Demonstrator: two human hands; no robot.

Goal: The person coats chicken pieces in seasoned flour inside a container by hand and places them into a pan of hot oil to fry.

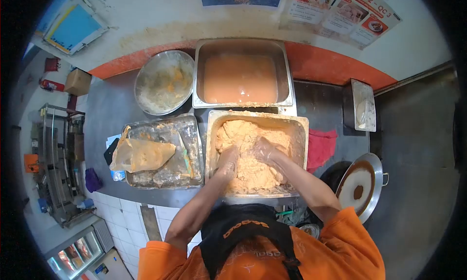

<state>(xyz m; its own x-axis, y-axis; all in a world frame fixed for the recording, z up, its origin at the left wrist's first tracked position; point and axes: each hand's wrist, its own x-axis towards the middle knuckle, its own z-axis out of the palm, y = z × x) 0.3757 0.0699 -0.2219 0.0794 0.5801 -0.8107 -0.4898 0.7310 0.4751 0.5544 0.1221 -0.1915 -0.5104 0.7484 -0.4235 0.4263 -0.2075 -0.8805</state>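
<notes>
- I had the left hand and right hand in the flour; I couldn't tell either grip's closure or hold.
- That flour lay lumpy inside the near tub, seemingly part-worked.
- Beyond, orange liquid stood untouched.

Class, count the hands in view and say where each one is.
2: the left hand is in the orange mixture, and the right hand is in it too, farther right. Fingers are partly hidden; no other hand shows.
</notes>
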